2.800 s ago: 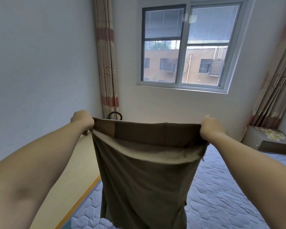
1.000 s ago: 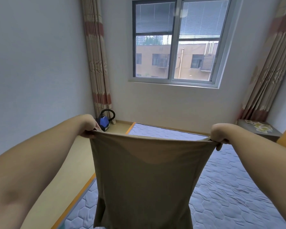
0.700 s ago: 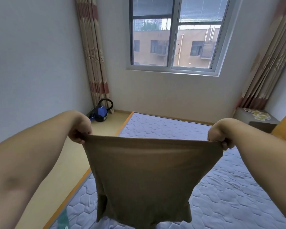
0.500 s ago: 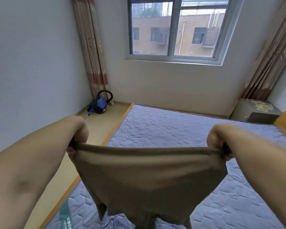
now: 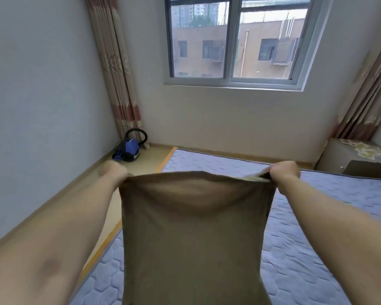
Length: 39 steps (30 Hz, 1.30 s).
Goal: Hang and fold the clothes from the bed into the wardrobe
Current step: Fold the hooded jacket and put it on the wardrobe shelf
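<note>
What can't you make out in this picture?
Head view only:
The garment: its lower end is cut off by the bottom edge, so its type is unclear.
The left hand: motion-blurred, fingers indistinct.
The right hand: fingertips hidden in its grip on the garment.
The bed: its middle is hidden behind the garment.
The papers on the nightstand: too small to read.
The wardrobe: not in view.

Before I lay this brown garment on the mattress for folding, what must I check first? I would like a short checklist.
1. Left hand grips one top corner of the brown garment: ok.
2. Right hand grips the other top corner: ok.
3. Top edge spread between the hands: ok.
4. Mattress under the garment free: cannot tell, hidden.
5. Lower hem straight: cannot tell, out of view.
</note>
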Tool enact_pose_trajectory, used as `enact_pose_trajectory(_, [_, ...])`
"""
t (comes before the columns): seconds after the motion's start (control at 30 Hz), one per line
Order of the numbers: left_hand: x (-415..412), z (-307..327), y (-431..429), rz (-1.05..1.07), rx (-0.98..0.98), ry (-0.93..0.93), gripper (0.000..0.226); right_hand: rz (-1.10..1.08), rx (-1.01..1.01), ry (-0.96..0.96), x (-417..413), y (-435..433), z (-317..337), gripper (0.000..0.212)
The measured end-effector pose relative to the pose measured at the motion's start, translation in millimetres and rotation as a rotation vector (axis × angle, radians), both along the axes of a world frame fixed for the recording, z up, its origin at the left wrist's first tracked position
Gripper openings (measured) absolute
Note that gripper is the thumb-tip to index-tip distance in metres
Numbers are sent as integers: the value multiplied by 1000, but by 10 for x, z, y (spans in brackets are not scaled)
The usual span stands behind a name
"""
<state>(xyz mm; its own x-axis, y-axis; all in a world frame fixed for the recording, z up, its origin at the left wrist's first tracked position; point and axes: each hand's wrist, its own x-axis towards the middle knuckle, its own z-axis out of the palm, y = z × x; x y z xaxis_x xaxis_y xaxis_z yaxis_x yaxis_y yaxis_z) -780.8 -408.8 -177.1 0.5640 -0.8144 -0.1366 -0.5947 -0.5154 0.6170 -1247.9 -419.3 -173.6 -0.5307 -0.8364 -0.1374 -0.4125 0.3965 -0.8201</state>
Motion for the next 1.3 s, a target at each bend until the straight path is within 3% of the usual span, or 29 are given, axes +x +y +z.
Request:
enact_pose_trajectory(0.1, [-138, 1024, -284, 110, -446, 22, 23, -118, -351, -200, -91, -162, 855, 37])
enact_pose_trajectory(0.2, [-206, 1824, -289, 117, -686, 20, 35, -167, -535, -260, -123, -165, 1497, 36])
enact_pose_trajectory(0.3, [-123, 2045, -234, 135, -786, 52, 34, -209, -640, -274, -108, -132, 1724, 31])
enact_pose_trajectory(0.43, [-16, 1740, -33, 79, -768, 74, 34, -259, -657, -268, 28, 87, 1510, 31])
enact_pose_trajectory(0.5, [94, 1317, 81, 12, -697, 76, 32, -227, -589, -260, 99, 216, 1181, 41])
enact_pose_trajectory(0.63, [301, 39, 282, -108, -463, 80, 23, -158, -329, -37, 216, 532, 100, 37])
enact_pose_trajectory(0.77, [471, -1595, 632, -146, -190, -16, 23, -85, 37, 164, 331, 872, -1405, 29])
enact_pose_trajectory(0.93, [681, -3519, 1298, -147, 60, -70, 24, 116, 384, 253, 496, 1507, -3451, 21])
enact_pose_trajectory(1.13, [766, -5340, 2355, -87, 291, -121, 14, -177, 544, -49, 545, 2432, -5637, 22])
enact_pose_trajectory(1.23, [752, -5885, 2803, -111, 338, -199, 15, -121, 506, 97, 499, 2823, -6193, 24])
enact_pose_trajectory(1.3, [715, -6066, 3027, -213, 359, -352, 19, 17, 469, 260, 483, 3000, -6305, 28])
